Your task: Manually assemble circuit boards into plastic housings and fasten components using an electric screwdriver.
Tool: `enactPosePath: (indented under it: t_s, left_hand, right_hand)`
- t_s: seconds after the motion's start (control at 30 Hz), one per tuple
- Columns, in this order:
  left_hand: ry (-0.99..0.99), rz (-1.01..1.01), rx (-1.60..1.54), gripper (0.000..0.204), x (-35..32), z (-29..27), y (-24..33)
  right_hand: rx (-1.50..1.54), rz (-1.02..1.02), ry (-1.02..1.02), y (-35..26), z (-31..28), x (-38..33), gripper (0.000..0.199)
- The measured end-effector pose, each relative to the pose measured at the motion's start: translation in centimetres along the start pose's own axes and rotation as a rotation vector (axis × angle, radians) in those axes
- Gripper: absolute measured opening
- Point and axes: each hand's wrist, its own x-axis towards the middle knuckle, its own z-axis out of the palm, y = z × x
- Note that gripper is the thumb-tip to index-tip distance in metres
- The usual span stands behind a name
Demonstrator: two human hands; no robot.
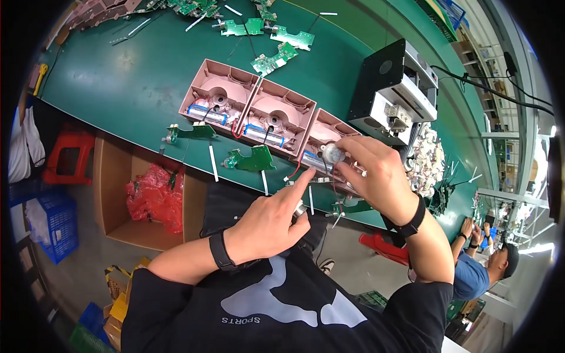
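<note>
Three pink plastic housings stand in a row: a left one [203, 78], a middle one [288, 94] and a right one [325, 126]. Each holds a blue-and-silver cylindrical battery, such as the middle battery [263, 135]. My right hand [376, 173] pinches a small round whitish part [333, 154] over the right housing. The index finger of my left hand [273, 220] stretches toward the right battery [315, 162], while its thumb and curled fingers hold a small round metallic part [299, 209], mostly hidden. A red-and-black wire lead [292, 175] hangs from the right housing.
Green circuit boards lie in front, one near the middle housing [253, 159], and more at the back [241, 27]. A black-and-white machine [391, 88] stands right, beside a pile of small parts [426, 159]. Below are a cardboard box [118, 200] and red stool [69, 154]. Another person [474, 273] works far right.
</note>
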Motion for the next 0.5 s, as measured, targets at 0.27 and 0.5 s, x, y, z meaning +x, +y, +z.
enactPosePath:
  t_s: [0.27,0.5]
  left_hand:
    - [-0.082,-0.016,0.192,0.06,0.8,-0.7,0.1]
    - [-0.053,-0.007,0.238,0.057,0.6,-0.7,0.3]
  right_hand:
    - [-0.242,-0.124,-0.083,0.1,1.3,0.9,0.028]
    - [-0.318,-0.116,-0.097,-0.3,1.6,0.6,0.032]
